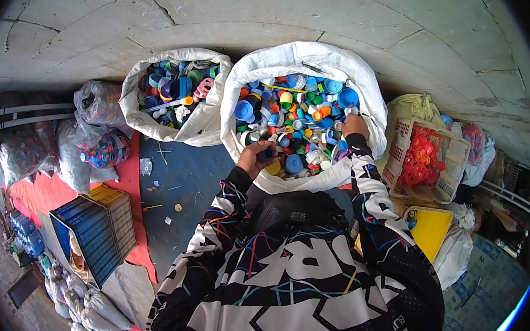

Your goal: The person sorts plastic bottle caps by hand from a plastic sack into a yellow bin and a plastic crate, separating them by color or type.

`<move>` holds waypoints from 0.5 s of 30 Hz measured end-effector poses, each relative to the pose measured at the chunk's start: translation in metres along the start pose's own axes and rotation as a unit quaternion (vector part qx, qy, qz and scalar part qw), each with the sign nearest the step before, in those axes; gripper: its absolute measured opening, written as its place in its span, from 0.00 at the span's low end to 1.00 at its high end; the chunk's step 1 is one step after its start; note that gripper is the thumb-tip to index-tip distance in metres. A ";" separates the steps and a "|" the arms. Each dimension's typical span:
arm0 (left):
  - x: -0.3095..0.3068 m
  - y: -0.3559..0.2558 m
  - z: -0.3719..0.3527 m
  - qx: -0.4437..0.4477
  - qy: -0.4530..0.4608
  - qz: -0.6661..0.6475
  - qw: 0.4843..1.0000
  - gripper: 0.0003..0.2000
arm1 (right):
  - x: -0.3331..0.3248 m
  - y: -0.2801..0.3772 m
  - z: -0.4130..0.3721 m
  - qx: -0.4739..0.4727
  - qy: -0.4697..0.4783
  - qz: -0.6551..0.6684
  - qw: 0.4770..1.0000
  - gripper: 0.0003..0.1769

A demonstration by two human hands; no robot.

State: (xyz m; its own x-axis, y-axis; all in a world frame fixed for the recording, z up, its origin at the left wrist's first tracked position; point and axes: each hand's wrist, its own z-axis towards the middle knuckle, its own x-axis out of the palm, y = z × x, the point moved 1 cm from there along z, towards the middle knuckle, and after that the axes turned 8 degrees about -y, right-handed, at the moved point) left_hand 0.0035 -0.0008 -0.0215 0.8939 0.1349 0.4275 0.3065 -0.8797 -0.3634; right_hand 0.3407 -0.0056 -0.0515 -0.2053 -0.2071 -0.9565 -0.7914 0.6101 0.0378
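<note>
A large white woven sack [366, 93] with a rolled rim stands open in front of me, full of mixed plastic bottle caps [302, 124] in blue, green, orange, white and other colours. My left hand [256, 158] is at the sack's near left side, fingers curled around what looks like a dark blue cap [266, 154]. Over the right side of the caps, my right hand [354, 126] has its fingers bent downward and drawn together. What lies between those fingers is hidden. A wide blue lid [347, 98] lies just beyond it.
A smaller white sack [137, 110] of caps and plastic pieces stands to the left. At right, a beige crate [402, 144] holds red plastic parts. A blue-and-yellow crate [104, 233] is on the left; filled bags [99, 104] lie behind it. A concrete wall [252, 15] rises beyond the sacks.
</note>
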 end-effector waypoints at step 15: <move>-0.007 -0.002 0.003 -0.016 0.039 0.032 0.999 0.14 | 0.005 -0.012 -0.026 -0.047 -0.137 0.050 0.988 0.07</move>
State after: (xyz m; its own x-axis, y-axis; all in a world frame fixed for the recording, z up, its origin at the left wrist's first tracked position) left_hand -0.0024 0.0019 -0.0263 0.8831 0.0431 0.4673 0.2374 -0.9000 -0.3655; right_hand 0.3340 -0.0341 -0.0490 -0.1317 0.0729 -0.9886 -0.8283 0.5399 0.1501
